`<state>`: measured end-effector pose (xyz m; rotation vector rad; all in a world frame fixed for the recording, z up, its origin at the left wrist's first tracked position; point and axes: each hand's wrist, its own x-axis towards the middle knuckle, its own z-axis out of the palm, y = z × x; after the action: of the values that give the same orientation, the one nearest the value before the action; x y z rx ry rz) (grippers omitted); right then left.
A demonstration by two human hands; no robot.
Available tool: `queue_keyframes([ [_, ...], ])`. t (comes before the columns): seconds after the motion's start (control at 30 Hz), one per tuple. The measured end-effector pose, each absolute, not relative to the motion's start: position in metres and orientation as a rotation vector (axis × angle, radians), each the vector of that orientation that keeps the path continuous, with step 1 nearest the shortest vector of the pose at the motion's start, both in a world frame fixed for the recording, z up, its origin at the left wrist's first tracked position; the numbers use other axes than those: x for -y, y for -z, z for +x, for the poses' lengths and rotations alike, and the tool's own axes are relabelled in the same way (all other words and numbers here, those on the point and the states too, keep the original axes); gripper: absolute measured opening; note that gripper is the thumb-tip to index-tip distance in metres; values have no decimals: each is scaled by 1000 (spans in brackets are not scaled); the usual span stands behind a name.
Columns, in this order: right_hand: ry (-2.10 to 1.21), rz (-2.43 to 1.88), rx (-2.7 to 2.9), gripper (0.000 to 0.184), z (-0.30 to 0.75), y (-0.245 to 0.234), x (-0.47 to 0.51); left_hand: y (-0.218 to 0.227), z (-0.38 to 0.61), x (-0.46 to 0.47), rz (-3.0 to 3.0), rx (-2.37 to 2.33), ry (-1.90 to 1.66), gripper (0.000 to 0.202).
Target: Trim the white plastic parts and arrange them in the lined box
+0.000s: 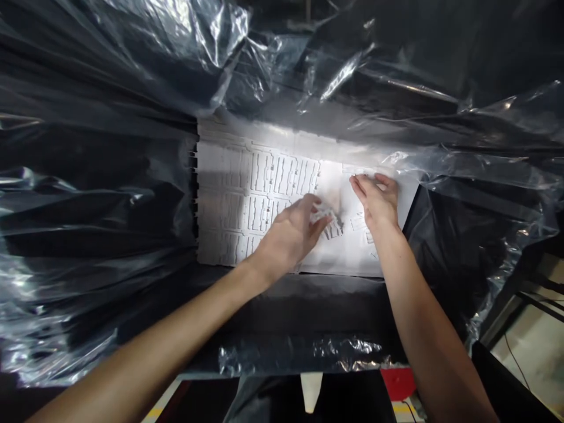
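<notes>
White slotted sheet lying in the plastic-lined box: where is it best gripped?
Probably its near edge, coming from your side: the white slotted sheet lies flat, and dark plastic film crowds its left and far edges.

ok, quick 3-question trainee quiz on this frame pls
1. True or false: the right hand lies flat on the white slotted sheet.
2. What does the left hand pinch? A) small white pieces B) a red cap C) a screwdriver
3. Fill in: the dark lining around the sheet is plastic ____.
Key: 1 true; 2 A; 3 film.
</notes>
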<state>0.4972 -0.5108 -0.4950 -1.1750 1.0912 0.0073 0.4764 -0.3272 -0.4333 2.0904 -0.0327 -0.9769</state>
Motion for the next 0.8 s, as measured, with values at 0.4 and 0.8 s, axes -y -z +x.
queue_keyframes([
  [0.4,128,-974,-1037,56,500,509,498,423,561,352,1595,-181,548,25],
  [0.8,13,-1226,-941,48,503,461,522,389,568,314,1791,163,279,24],
])
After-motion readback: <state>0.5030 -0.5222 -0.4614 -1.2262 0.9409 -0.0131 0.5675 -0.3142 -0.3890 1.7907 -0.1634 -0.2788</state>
